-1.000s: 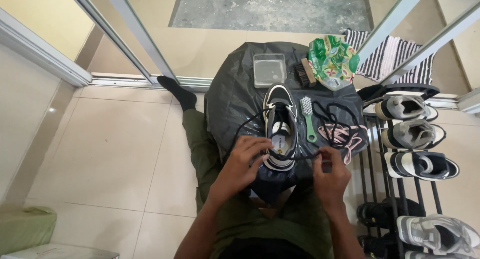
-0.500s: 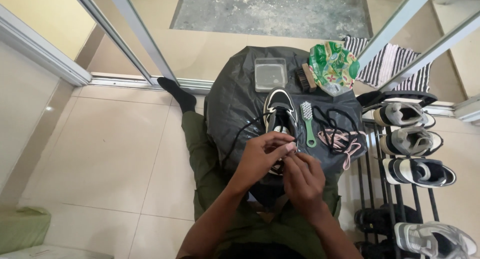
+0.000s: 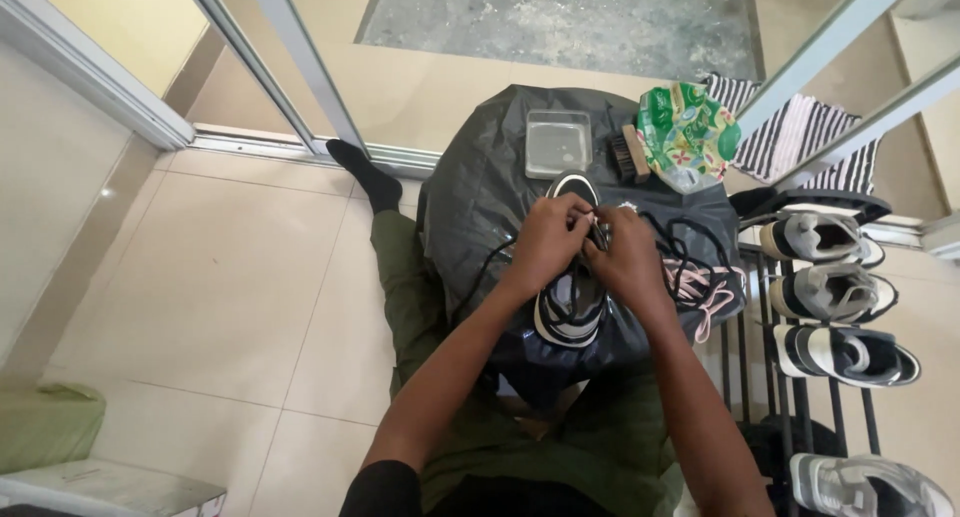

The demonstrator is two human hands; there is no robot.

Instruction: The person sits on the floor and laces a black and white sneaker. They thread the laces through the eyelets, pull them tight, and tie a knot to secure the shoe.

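Diff vs earlier frames: both hands have moved up the shoe toward its far end. A second ago they were apart at the near end, right hand out to the right; half a second ago they met mid-shoe. Green-handled brush that lay right of the shoe is now hidden or gone, can't tell which.

Left hand (image 3: 548, 239) and right hand (image 3: 622, 255) are touching each other over the upper part of the black-and-white sneaker (image 3: 570, 312). Fingers of both are curled in tight, pinching what looks like the black lace (image 3: 690, 252); the exact grip point is hidden by the knuckles. Sneaker sits on the black plastic sheet (image 3: 480, 192) over the person's lap, toe far, heel near.

Edges and room:
- Far: clear plastic tub (image 3: 557, 143), small wooden brush (image 3: 627, 159) just beside it, green patterned bag (image 3: 688, 135) right of that. All near the sheet's far edge.
- Right: loose lace loops and a pink lace (image 3: 712, 295), then the shoe rack (image 3: 752, 377) with grey and dark sneakers. Tight on that side.
- Far right: striped cloth (image 3: 790, 137).
- Left: bare tile floor (image 3: 200, 267), sliding-door track (image 3: 260, 147) beyond. Person's socked foot (image 3: 362, 172) reaches toward the track.
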